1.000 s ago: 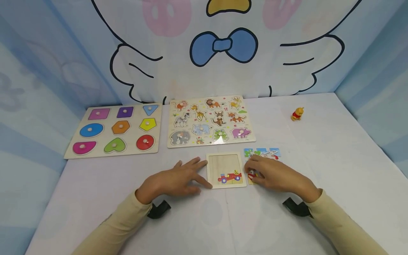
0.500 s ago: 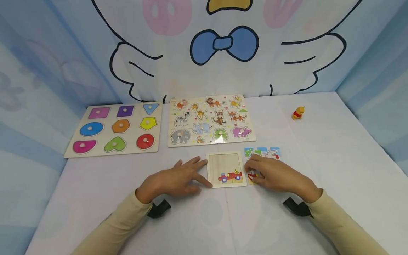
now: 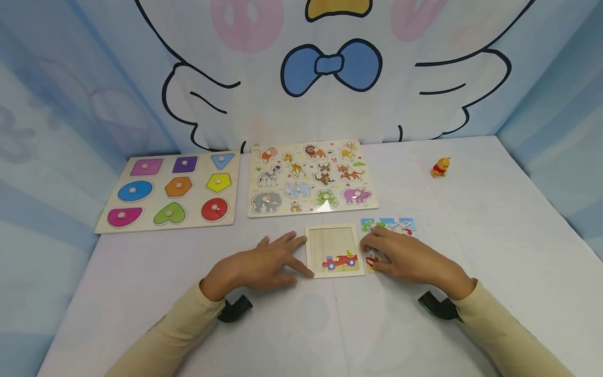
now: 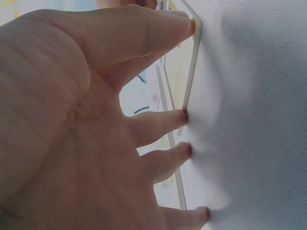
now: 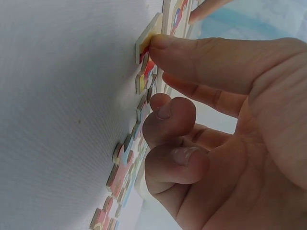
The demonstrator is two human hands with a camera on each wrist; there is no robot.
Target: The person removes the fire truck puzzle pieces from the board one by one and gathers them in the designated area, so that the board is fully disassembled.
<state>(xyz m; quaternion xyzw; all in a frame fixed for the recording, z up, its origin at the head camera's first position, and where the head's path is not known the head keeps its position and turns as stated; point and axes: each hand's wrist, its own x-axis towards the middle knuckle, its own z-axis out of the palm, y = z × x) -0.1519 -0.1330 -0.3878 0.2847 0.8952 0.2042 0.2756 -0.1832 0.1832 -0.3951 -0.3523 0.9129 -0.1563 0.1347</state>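
A small square wooden puzzle tray (image 3: 330, 227) lies in front of me, with red truck pieces (image 3: 340, 262) set in its lower right. My left hand (image 3: 259, 266) rests beside it, fingers spread, with thumb and index finger touching the tray's left edge. To the tray's right, my right hand (image 3: 410, 257) pinches a red and yellow jigsaw piece (image 5: 152, 28) between thumb and index finger, low over the cloth. Its remaining fingers are curled in the right wrist view. More jigsaw pieces (image 3: 387, 225) lie under and beyond this hand, partly hidden by it.
Behind the tray lies an animal peg puzzle board (image 3: 313, 179). A shape peg puzzle board (image 3: 193, 212) lies at the back left. The small yellow bear figure (image 3: 440, 167) in red stands at the back right. A printed curtain (image 3: 256, 112) closes off the far side.
My right fingertips and the pinched jigsaw piece have shifted very slightly left toward the tray. The left hand and the tray hold their place.
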